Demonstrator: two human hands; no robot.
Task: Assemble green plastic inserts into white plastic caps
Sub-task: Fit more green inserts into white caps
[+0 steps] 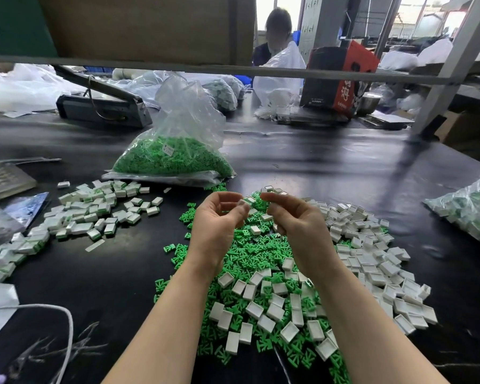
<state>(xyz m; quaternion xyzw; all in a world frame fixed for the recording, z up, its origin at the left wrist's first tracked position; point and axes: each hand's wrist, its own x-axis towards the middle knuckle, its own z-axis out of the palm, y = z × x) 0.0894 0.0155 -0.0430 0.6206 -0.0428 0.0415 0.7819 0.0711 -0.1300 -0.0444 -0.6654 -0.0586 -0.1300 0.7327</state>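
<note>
Left hand (215,217) pinches a small white rectangular plastic cap (243,202) — right hand (294,217) curled, contents unclear. Both hover above a black glossy table (330,167).

Black surface (330,162), glossy, scuffed near the lower left. Grey heat-sealer machine (103,106) at rear left, arm raised, a wire looped over it. Red and black carton (341,76) at rear right; a steel bowl (370,102) just beside it. Brown cardboard box (150,26) sits on an overhead shelf, a grey rail (233,69) running under it. White plastic bag (280,76) stands behind centre, a seated person (277,31) beyond it. Keyboard (3,178) at the left edge, partly cut off. White cable (67,328) curves across the lower left corner. Slanted grey frame post (455,65) at right.
</note>
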